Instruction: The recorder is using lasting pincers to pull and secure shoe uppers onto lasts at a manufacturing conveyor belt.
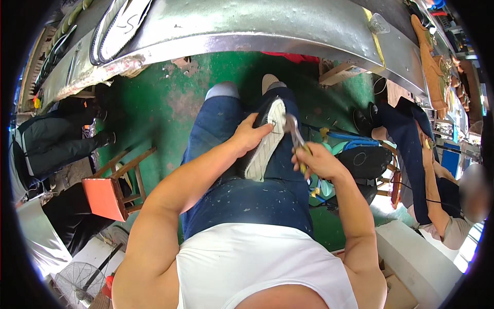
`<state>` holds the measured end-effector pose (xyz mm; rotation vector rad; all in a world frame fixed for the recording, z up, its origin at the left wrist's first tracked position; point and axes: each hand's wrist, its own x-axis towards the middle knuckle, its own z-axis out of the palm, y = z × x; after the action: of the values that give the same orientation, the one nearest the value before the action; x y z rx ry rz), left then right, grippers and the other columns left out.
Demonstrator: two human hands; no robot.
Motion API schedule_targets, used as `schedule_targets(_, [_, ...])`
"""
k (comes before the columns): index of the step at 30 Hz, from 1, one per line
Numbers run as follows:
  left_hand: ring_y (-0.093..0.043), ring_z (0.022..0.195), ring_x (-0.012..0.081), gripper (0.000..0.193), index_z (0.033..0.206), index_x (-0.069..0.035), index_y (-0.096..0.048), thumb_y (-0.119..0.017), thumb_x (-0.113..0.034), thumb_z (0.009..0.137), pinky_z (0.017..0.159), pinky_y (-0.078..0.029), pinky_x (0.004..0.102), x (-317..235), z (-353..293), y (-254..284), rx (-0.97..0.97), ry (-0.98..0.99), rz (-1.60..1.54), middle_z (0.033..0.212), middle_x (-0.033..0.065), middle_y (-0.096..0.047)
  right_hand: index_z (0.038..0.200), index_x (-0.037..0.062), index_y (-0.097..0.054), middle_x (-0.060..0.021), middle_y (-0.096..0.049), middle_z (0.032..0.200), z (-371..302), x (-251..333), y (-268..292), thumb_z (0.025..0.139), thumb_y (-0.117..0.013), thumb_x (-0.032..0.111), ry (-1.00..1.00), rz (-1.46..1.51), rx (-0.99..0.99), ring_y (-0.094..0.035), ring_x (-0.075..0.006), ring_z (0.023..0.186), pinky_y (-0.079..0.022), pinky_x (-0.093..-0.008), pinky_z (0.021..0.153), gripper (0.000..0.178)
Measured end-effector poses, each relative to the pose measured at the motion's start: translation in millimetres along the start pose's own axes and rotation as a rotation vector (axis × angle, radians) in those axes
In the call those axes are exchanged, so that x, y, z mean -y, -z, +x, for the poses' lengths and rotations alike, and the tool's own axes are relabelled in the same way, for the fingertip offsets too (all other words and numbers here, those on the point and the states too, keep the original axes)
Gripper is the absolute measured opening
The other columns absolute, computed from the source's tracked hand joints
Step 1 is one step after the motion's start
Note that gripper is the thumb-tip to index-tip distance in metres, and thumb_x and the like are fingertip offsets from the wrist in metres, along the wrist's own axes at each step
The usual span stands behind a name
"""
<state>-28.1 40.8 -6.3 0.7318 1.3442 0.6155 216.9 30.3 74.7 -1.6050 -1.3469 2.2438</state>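
My left hand [251, 135] grips a dark shoe [252, 154] lying on my thigh, with its pale, striped bottom [266, 145] turned up. The thumb presses on that bottom, near a small dark mark, and the fingers wrap round the shoe's left side. My right hand [315, 161] is closed round a pair of pincers [294, 131] with a metal head and yellowish handles. The head is beside the shoe's right edge; whether it touches cannot be made out. Both hands are above my blue jeans [247, 203].
A metal-topped bench [247, 26] runs across ahead, bearing a pale shoe part [121, 31] at left and brown shoes [422, 46] at right. A red-topped stool [105, 198] and a fan [80, 283] stand left. Black bag [365, 162] at right; people sit on both sides.
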Motion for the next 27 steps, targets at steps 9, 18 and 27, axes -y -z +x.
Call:
schedule_targets(9, [-0.063, 0.115, 0.029, 0.078, 0.141, 0.006, -0.043, -0.079, -0.032, 0.082, 0.098, -0.05, 0.0383, -11, 6, 8, 0.054, 0.106, 0.166, 0.13, 0.0227, -0.061, 0.089, -0.0036, -0.061, -0.0116, -0.068, 0.077, 2, 19, 7, 0.1, -0.055, 0.035, -0.023, -0.442, -0.135, -0.066, -0.0184, 0.066, -0.052, -0.0362, 0.061, 0.041])
schedule_targets(18, [-0.059, 0.12, 0.0236, 0.074, 0.142, 0.008, -0.037, -0.076, -0.025, 0.088, 0.103, -0.047, 0.0368, -18, 2, 11, 0.196, 0.166, 0.01, 0.132, 0.0193, -0.059, 0.104, -0.0005, -0.06, -0.0241, -0.067, 0.097, -21, 1, -41, 0.098, -0.058, 0.032, 0.256, -0.967, -0.042, -0.066, -0.0436, 0.087, -0.052, -0.0505, 0.078, 0.033])
schedule_targets(27, [-0.04, 0.139, 0.0357, 0.088, 0.156, 0.001, -0.016, -0.068, -0.033, 0.092, 0.115, -0.032, 0.0395, 6, -25, 7, 0.157, -0.119, 0.328, 0.15, 0.0285, -0.037, 0.096, -0.0038, -0.062, -0.029, -0.067, 0.086, -32, -17, -42, 0.101, -0.051, 0.036, 0.078, -0.757, -0.08, -0.064, -0.0476, 0.087, -0.049, -0.053, 0.077, 0.042])
